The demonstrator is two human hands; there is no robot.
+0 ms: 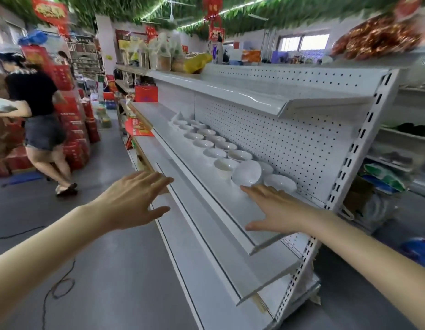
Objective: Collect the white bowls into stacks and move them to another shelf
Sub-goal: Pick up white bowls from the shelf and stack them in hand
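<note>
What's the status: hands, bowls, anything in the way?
Left hand open, holding nothing. Right hand open, at a tilted bowl. White bowls in two rows on shelf, unstacked. Nothing blocking.

No writing is sharp enough to read. The red paper banner hanging up and to the left of the white perforated metal shelf rack carries yellow characters, all blurred. The red hanging ornament above the rack and the red printed card at its left end are just as unreadable.
</note>
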